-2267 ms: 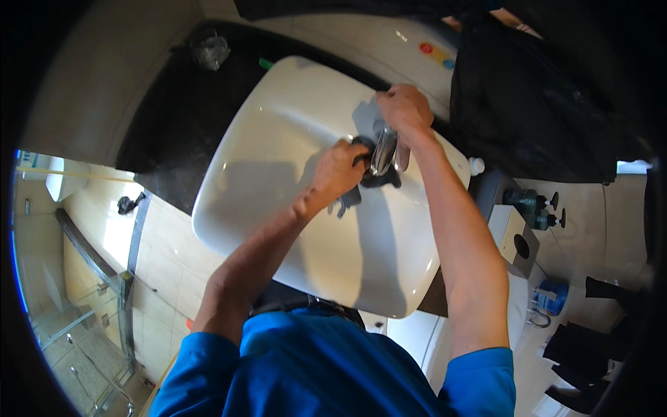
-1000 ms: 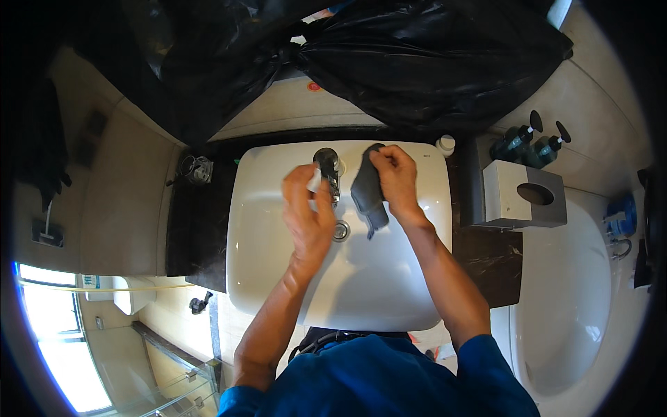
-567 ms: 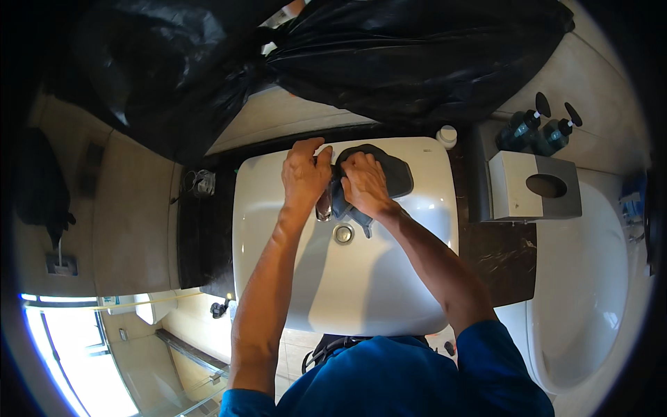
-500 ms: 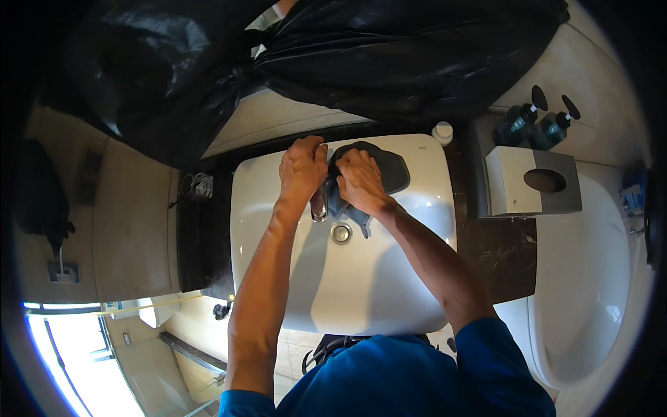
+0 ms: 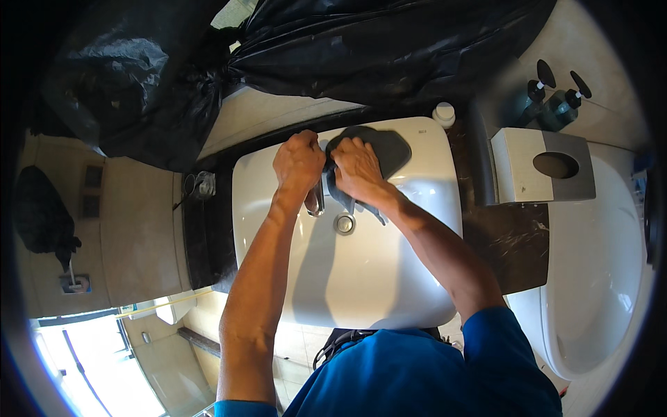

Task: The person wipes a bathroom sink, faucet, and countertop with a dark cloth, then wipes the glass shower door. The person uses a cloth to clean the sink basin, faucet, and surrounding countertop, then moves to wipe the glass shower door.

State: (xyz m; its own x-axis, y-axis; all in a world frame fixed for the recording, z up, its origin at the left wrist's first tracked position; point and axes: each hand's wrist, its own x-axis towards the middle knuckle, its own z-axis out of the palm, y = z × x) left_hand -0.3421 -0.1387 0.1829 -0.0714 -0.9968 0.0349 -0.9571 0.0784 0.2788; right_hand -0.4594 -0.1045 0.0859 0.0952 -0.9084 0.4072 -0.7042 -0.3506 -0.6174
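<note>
A white washbasin (image 5: 361, 299) lies in front of me, with a chrome tap (image 5: 315, 203) at its far side and a round metal drain plug (image 5: 344, 223) below the spout. My left hand (image 5: 299, 165) is closed over the top of the tap, its fingertips partly hidden. Close beside it on the right, my right hand (image 5: 357, 167) has its fingers curled into a dark grey cloth (image 5: 394, 151). The cloth lies on the basin's far rim, and a crumpled corner of it hangs toward the drain plug.
A small white container (image 5: 443, 114) stands behind the basin's far right corner. To the right are a tissue box (image 5: 514, 167), two pump bottles (image 5: 558, 111) and a white bathtub (image 5: 597, 278). Black plastic sheeting (image 5: 389, 62) hangs beyond the dark counter (image 5: 507, 243).
My view has tilted and shifted slightly. Both hands stay at the tap and the cloth; the right fingers have shifted a little on the cloth.
</note>
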